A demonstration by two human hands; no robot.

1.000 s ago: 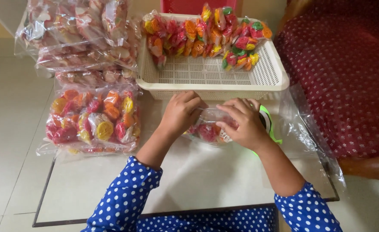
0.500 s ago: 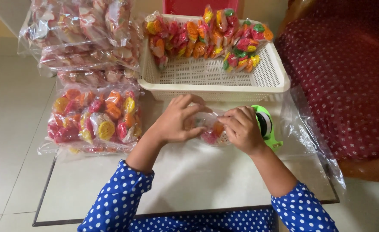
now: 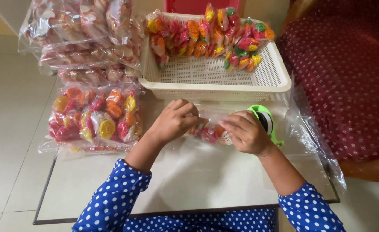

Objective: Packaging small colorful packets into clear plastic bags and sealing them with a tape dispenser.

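Far to the left of the hands lies a large clear bag of coloured sweets [image 3: 93, 118], with more stacked bags [image 3: 82, 38] beyond it. The left hand [image 3: 174, 120] pinches the left end of a small clear packet of sweets [image 3: 210, 131], fingers curled shut on the plastic. The packet lies on the pale table [image 3: 189, 176], between both hands. The right hand [image 3: 246, 132] closes on the packet's right end. Just behind that hand sits a green tape dispenser [image 3: 264, 122]. Beyond both grips stands a cream perforated basket [image 3: 215, 75] holding filled packets [image 3: 211, 36].
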